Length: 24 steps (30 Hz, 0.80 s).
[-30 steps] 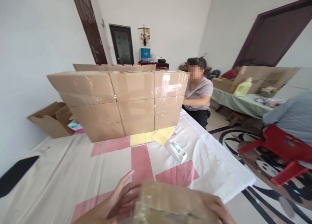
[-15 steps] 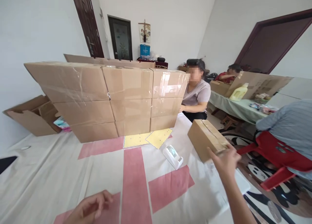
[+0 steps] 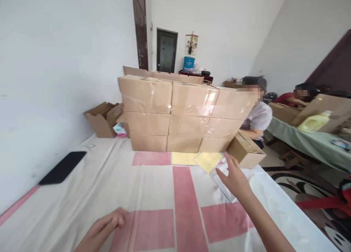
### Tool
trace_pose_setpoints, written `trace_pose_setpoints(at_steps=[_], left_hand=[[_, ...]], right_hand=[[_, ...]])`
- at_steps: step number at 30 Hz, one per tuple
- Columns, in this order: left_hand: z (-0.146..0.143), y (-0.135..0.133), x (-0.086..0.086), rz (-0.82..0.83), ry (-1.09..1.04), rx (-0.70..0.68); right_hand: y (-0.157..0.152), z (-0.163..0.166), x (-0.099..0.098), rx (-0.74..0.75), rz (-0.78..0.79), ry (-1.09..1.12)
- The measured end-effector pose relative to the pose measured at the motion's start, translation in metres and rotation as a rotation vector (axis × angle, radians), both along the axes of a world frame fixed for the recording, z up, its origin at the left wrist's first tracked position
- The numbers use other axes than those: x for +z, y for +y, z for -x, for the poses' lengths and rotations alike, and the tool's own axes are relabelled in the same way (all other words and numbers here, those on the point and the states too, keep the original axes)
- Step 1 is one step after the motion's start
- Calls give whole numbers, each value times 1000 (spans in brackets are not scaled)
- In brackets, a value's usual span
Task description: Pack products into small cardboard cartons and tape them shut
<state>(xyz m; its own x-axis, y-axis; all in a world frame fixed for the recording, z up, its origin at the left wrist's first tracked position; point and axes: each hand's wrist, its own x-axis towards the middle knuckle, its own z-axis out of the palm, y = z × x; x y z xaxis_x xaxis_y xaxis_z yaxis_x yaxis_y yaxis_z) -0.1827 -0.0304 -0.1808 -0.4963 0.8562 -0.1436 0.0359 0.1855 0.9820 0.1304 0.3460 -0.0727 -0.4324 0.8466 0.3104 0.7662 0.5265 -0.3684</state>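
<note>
My right hand (image 3: pixel 234 177) reaches over the white tape dispenser (image 3: pixel 225 189), its thumb and fingers apart and nothing held. It partly covers the dispenser; I cannot tell whether they touch. Just beyond it, a single taped cardboard box (image 3: pixel 246 149) rests at the right end of the stacked cardboard boxes (image 3: pixel 189 126). Two yellow sheets (image 3: pixel 208 161) lie overlapping at the foot of the stack. Over the near part of the tablecloth, my left hand (image 3: pixel 105 224) is loosely curled, its fingers together, with nothing visible in it.
A black flat object (image 3: pixel 64 168) lies at the table's left edge. An open carton (image 3: pixel 101 120) stands by the wall, with a small colourful pack beside it. Behind the stack's right end sits a person (image 3: pixel 259 116). A green-covered table (image 3: pixel 296 138) holds a yellow bottle (image 3: pixel 315 122).
The single box has moved away from me to the stack's right end, and my right hand has let it go and come to the tape dispenser. My view has swung left.
</note>
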Motion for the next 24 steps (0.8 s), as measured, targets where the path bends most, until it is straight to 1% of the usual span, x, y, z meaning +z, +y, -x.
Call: trace_pose_setpoints(at_steps=[2,4,5,6,8,9,11,13,14,16,18,21,23,24], left_hand=[[34,11,18,21,92,130],[80,33,32,-40,135,221],[106,48,37,-68,167,331],[133,63,42,-72,197,476],[187,98,49,-44,302,755],[211,115,53,-10,372,837],[253,149,59,50,499,954],[284,180,61,115,504,1045],[296,192,59,139,483,1074],[317,211,50,162,434,1116],[336,218,36,122,427,1117],[361,216,13,-54,508,1085],[375,212,3,-139,567,1098],[380,211,1,-143,578,1125]], right_hand=[[-23,51,1,221,39,37],[-45,110,-1,426,121,69],[-56,143,-4,518,173,86],[-68,176,-8,604,224,107],[-90,248,-20,753,310,154],[-101,284,-26,791,348,171],[-120,356,-38,842,330,144],[-133,420,-46,849,293,121],[-137,448,-50,828,283,103],[-139,493,-56,772,274,46],[-135,526,-61,740,244,-15],[-126,559,-67,761,153,-3],[-123,576,-66,730,106,6],[-121,584,-64,696,94,-9]])
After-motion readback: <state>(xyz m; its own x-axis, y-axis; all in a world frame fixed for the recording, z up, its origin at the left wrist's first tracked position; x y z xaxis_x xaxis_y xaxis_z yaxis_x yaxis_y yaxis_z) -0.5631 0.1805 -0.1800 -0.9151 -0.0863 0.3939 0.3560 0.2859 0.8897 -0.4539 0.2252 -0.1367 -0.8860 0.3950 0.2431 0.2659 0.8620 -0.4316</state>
